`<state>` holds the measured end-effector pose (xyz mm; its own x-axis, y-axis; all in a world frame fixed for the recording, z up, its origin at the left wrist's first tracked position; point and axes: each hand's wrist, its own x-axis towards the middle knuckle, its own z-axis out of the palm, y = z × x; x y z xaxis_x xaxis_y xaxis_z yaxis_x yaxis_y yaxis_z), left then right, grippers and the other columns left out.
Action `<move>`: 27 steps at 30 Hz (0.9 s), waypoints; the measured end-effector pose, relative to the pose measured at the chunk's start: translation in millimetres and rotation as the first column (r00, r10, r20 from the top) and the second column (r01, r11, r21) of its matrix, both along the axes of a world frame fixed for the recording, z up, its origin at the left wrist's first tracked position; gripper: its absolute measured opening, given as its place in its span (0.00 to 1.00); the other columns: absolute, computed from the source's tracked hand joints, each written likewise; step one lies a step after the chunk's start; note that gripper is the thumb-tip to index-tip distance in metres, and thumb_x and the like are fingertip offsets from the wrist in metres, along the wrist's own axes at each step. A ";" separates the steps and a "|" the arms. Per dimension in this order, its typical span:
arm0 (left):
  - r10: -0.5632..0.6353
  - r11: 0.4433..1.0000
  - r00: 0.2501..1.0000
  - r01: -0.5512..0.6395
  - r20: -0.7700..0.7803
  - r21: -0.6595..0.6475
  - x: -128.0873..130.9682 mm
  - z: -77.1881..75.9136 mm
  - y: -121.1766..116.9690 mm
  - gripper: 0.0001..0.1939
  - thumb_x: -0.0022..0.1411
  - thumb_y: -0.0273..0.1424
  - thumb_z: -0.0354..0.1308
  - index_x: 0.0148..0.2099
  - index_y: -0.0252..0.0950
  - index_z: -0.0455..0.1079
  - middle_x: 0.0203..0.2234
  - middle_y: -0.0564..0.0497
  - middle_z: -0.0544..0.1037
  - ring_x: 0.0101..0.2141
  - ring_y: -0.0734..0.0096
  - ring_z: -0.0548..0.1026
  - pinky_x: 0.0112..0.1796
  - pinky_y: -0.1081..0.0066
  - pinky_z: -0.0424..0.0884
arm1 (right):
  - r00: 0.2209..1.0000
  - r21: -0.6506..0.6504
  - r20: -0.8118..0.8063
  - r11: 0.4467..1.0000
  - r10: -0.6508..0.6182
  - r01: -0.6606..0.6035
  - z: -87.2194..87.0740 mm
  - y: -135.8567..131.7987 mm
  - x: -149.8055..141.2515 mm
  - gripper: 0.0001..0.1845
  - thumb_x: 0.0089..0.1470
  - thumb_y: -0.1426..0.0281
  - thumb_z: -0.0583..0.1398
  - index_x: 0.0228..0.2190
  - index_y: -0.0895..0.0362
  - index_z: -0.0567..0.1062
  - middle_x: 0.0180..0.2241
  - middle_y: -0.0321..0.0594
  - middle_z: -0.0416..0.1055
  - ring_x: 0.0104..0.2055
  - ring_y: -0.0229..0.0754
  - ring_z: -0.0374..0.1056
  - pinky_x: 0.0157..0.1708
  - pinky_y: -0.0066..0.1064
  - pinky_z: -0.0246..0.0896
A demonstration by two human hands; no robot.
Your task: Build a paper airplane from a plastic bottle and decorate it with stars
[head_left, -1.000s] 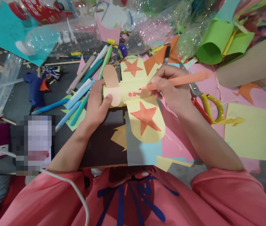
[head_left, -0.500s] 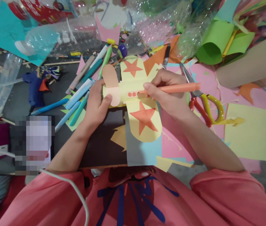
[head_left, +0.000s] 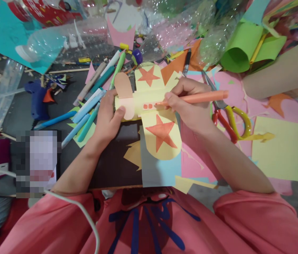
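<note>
A yellow paper airplane model [head_left: 138, 92] lies across the middle, with a red-orange star on each rounded wing and peach paper flaps at its left end. My left hand [head_left: 111, 114] grips that left end, thumb on top of the lower flap. In my right hand [head_left: 187, 102] is an orange marker [head_left: 207, 96], held like a pen. Its tip meets a small pale strip on the body, beside two red-orange squares. Under the model lie a light blue sheet [head_left: 161, 173] and pink paper [head_left: 199, 155].
Scissors [head_left: 230, 120] with red and yellow handles lie right of my right hand. Several markers [head_left: 93, 88] and a blue glue gun [head_left: 38, 100] sit to the left. Plastic bottles [head_left: 59, 42] line the back. Another person's arm [head_left: 278, 76] reaches in from the right.
My right hand and the marker's rear end have shifted slightly right, while the tip stays at nearly the same spot. The left hand and the paper model hold still.
</note>
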<state>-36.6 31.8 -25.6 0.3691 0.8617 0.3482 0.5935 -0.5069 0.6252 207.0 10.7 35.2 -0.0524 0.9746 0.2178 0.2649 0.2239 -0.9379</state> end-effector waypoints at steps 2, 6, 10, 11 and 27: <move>0.002 1.000 1.000 -0.002 0.014 0.006 -0.2 -1.1 0.3 0.22 0.71 0.48 0.42 0.58 0.43 0.63 0.48 0.44 0.75 0.48 0.53 0.75 0.49 0.55 0.72 | 1.000 0.006 -0.004 1.000 -0.009 0.009 0.7 0.4 -0.2 0.18 0.54 0.67 0.61 0.18 0.52 0.61 0.18 0.29 0.61 0.22 0.34 0.57 0.24 0.31 0.51; 0.000 1.000 0.998 -0.001 0.056 0.026 -0.2 -4.6 1.6 0.22 0.70 0.50 0.43 0.57 0.44 0.64 0.48 0.43 0.76 0.47 0.52 0.75 0.48 0.54 0.73 | 1.000 0.049 0.003 0.999 -0.001 0.001 0.5 -0.4 -0.3 0.19 0.55 0.68 0.61 0.18 0.52 0.60 0.18 0.28 0.59 0.22 0.33 0.54 0.24 0.31 0.51; 0.013 1.000 0.998 -0.014 0.064 0.023 0.5 -5.1 1.8 0.23 0.70 0.51 0.43 0.56 0.43 0.65 0.47 0.43 0.76 0.46 0.52 0.76 0.48 0.54 0.73 | 0.999 0.066 0.034 0.998 -0.008 0.006 -1.7 -1.2 1.1 0.19 0.55 0.67 0.63 0.18 0.52 0.62 0.19 0.29 0.61 0.23 0.35 0.57 0.24 0.32 0.55; 0.016 1.000 0.998 -0.017 0.065 0.020 0.6 -4.7 1.7 0.23 0.70 0.51 0.43 0.56 0.44 0.65 0.47 0.43 0.76 0.47 0.53 0.75 0.48 0.54 0.73 | 0.999 0.060 0.042 0.998 -0.012 0.009 -2.1 -1.5 1.6 0.19 0.55 0.66 0.64 0.18 0.51 0.63 0.19 0.29 0.61 0.23 0.36 0.58 0.25 0.32 0.57; -0.001 1.000 0.998 0.000 0.060 0.027 -0.2 -5.0 1.8 0.24 0.70 0.51 0.42 0.57 0.44 0.64 0.47 0.43 0.75 0.47 0.52 0.75 0.48 0.54 0.73 | 0.999 -0.010 -0.046 1.000 -0.025 0.025 2.5 2.5 -1.1 0.16 0.50 0.68 0.61 0.16 0.51 0.62 0.16 0.29 0.61 0.20 0.35 0.56 0.22 0.31 0.49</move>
<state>-36.8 33.6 -30.7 0.3472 0.8514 0.3932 0.5550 -0.5245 0.6456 205.9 13.2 37.7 -0.0182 0.9775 0.2103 0.2265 0.2089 -0.9514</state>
